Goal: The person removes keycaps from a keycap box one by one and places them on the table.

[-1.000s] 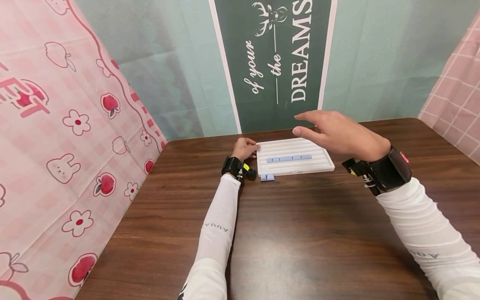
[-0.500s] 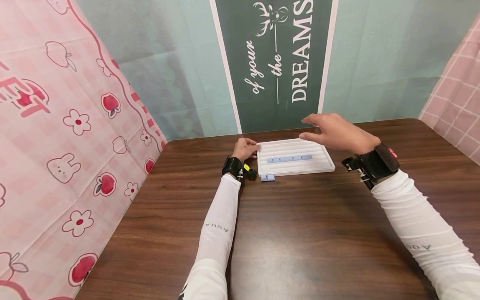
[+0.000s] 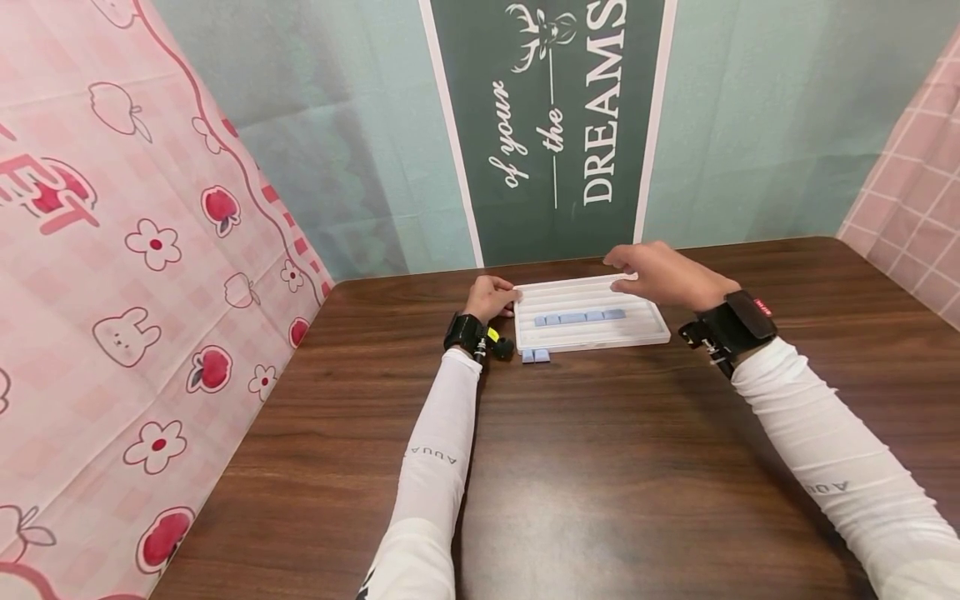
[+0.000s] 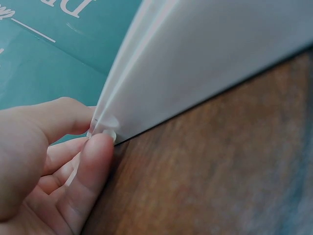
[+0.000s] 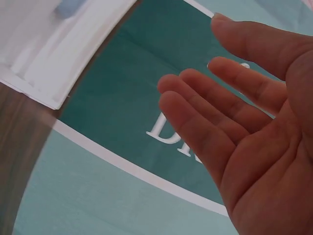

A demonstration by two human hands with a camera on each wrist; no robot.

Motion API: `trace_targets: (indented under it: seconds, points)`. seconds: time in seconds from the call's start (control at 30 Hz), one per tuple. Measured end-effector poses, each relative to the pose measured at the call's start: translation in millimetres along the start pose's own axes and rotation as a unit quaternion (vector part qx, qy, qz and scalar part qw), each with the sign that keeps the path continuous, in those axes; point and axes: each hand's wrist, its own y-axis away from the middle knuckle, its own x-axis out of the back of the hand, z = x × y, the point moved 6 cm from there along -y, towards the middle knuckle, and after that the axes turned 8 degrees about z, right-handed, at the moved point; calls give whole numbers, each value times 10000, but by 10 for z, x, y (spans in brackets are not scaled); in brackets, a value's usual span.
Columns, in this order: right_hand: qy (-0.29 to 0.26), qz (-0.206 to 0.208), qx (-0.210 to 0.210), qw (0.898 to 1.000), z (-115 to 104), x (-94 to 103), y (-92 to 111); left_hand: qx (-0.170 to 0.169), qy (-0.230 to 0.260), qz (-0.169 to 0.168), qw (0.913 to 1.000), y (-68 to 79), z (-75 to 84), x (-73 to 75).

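A white tray (image 3: pixel 637 333) with ridged rows lies at the far middle of the table, in the head view. Across one of its rows runs a line of light-blue keycaps (image 3: pixel 572 317). Two more blue keycaps (image 3: pixel 536 356) sit on the table against the tray's near left corner. My left hand (image 3: pixel 490 298) pinches the tray's left edge, and in the left wrist view its thumb (image 4: pixel 95 161) and forefinger meet at the corner. My right hand (image 3: pixel 671 275) hovers over the tray's far right corner, fingers relaxed and apart, holding nothing.
Under everything is a dark brown wooden table (image 3: pixel 585 483). A teal and green printed cloth (image 3: pixel 360 150) hangs right behind its far edge. Patterned pink cloth (image 3: pixel 142 333) stands along the left, and pink tile-pattern cloth (image 3: pixel 915 183) along the right.
My right hand has come down and a little toward the tray's far right corner. My left hand, the tray and the keycaps have stayed put.
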Motion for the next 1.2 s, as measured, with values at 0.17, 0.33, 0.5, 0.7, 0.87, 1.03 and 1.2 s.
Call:
trace_targets:
  seconds: [0.17, 0.33, 0.5, 0.7, 0.87, 1.03, 1.2]
  points:
    - [-65, -225, -133, 9996, 77, -143, 1, -52, 30, -34, 10000, 0, -4, -5]
    - [-118, -357, -164, 9992, 142, -247, -3, -118, 53, -31, 9999, 2, -8, 2]
    - [-16, -676, -217, 9975, 197, -399, -29, -116, 57, 9, 9999, 9, -8, 18]
    - [52, -979, -198, 9950, 238, -562, -4, -184, 46, 94, 9998, 96, 42, 34]
    - [131, -1004, -181, 9947, 258, -619, 4, -232, 78, 144, 9996, 134, 79, 31]
    - [176, -1061, -222, 9940, 260, -648, 7, -270, 83, 189, 9994, 156, 101, 38]
    - [257, -1147, -333, 9925, 251, -660, 20, -266, 106, 188, 9994, 156, 98, 36]
